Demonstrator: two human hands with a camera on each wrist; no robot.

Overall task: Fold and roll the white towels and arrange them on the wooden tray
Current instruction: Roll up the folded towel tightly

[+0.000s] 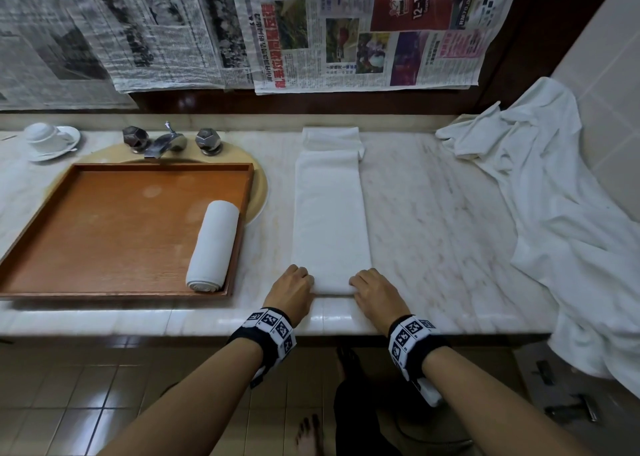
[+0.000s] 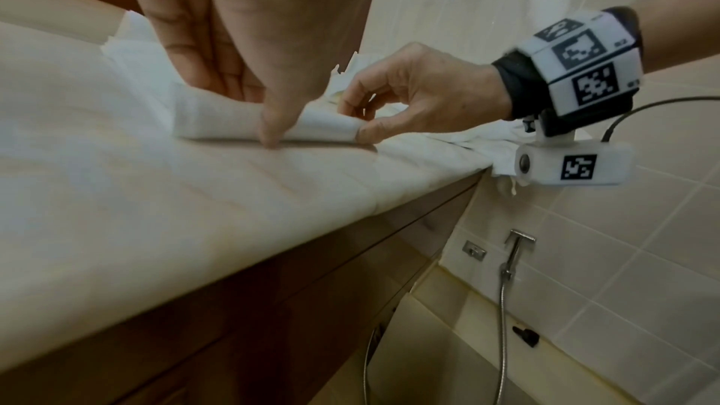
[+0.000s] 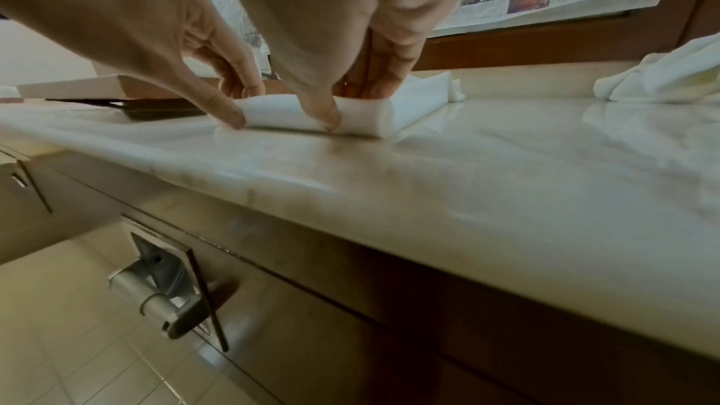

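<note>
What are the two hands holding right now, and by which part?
Both grip the folded towel at its near end: left hand pinches the left corner, right hand the right corner, curling the first turn.

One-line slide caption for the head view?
Both hands, left hand and right hand, start rolling a folded white towel strip beside the wooden tray.

Dim, soft indoor light from above, with pale glare on the marble counter (image 1: 433,213) edge, weak shadows only, strong bending at the borders of all 3 views, motion blur and noisy grain in both wrist views.
</note>
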